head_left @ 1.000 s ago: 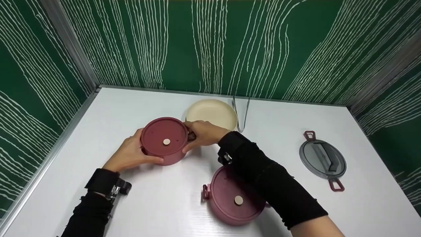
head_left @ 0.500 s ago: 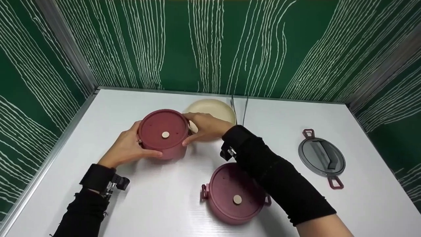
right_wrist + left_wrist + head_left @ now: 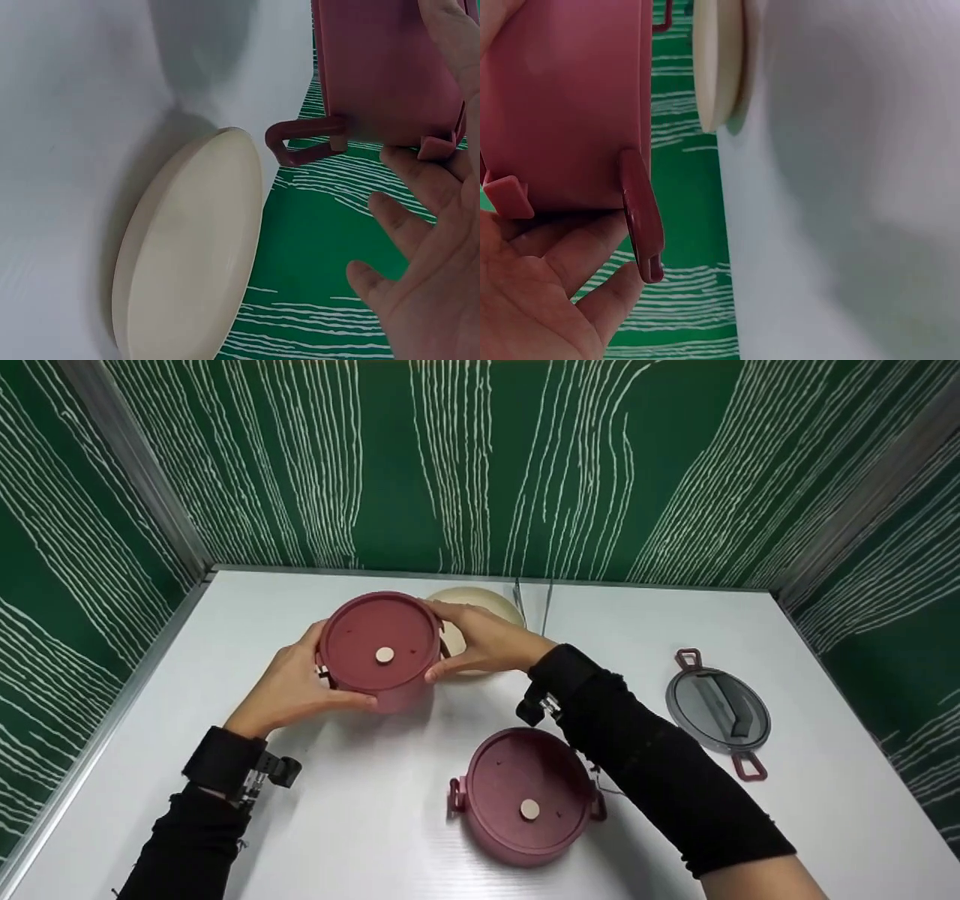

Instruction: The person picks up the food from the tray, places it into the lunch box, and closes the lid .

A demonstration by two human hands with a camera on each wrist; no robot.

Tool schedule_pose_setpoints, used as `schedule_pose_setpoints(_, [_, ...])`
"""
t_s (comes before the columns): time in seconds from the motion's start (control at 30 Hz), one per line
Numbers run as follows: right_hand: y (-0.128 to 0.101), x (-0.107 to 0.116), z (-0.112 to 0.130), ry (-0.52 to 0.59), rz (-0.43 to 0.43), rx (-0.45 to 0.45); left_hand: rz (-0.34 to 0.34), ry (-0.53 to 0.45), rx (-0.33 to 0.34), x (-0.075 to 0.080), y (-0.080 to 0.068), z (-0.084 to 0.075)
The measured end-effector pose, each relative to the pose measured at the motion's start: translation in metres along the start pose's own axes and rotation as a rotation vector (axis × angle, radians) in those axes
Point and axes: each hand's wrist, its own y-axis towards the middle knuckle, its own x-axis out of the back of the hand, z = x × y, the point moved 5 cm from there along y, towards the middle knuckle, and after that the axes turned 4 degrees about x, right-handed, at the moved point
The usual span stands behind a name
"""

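Note:
Both hands hold a small maroon pot [image 3: 360,637] with a flat lid and a cream knob [image 3: 385,655], raised over the table at the left. My left hand [image 3: 289,682] grips its left side, thumb along the front wall. On the opposite side my right hand [image 3: 491,637] holds it near a handle, thumb at the front. In the left wrist view a dark red loop handle [image 3: 641,217] sticks out from the pot wall beside my fingers. The right wrist view shows the other loop handle [image 3: 304,139], apart from the cream dish [image 3: 195,240].
A second lidded maroon pot [image 3: 517,780] stands at the front middle, below my right forearm. To the right lies a round grey see-through lid [image 3: 701,709] with red loops at its rim. A thin bent metal piece [image 3: 547,607] stands beside the dish, near the green back wall [image 3: 390,472].
My hands have lifted the small pot up and away toward the back of the table, and it now overlaps the cream dish more. The second pot stays put.

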Motion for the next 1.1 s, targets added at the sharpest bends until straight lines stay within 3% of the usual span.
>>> schedule_pose_setpoints(0.2, [-0.016,0.014,0.006,-0.052,-0.11,0.032,-0.006,-0.016,-0.053,-0.002,0.001,-0.019])
schedule_pose_setpoints(0.43, [-0.038,0.021,0.004,0.068,-0.194,0.118,0.023,-0.077,-0.093,-0.011,0.002,-0.039])
schedule_pose_setpoints(0.67, [-0.066,0.028,-0.002,0.136,-0.229,0.058,0.043,-0.083,-0.141,-0.026,0.005,-0.06])
schedule_pose_setpoints(1.1, [-0.121,0.036,0.002,0.128,-0.298,0.001,0.091,-0.085,-0.23,-0.052,0.001,-0.095])
